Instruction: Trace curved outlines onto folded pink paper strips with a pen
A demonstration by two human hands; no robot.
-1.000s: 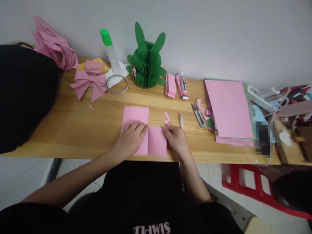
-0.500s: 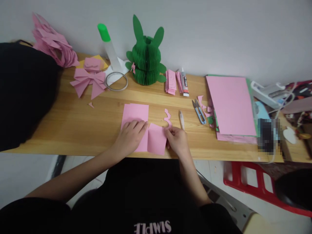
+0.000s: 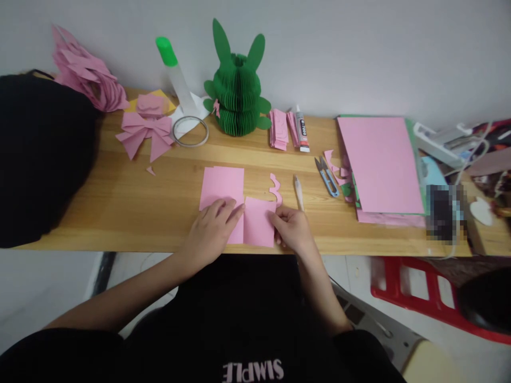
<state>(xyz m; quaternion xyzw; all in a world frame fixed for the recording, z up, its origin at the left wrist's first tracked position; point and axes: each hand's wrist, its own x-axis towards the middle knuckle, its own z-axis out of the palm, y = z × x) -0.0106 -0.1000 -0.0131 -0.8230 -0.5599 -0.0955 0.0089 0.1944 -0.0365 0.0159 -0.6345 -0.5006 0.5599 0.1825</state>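
In the head view, the left hand (image 3: 213, 229) presses the pink paper (image 3: 223, 183), fingers close together; the right hand (image 3: 293, 229) has its fingers clamped on the pink flap (image 3: 259, 226), right of that paper on the worktop (image 3: 128, 207); the white pen (image 3: 298, 192) lies farther right of it

The left hand (image 3: 211, 229) lies palm down, fingers together; the right hand (image 3: 293, 229) pinches, knuckles curled.
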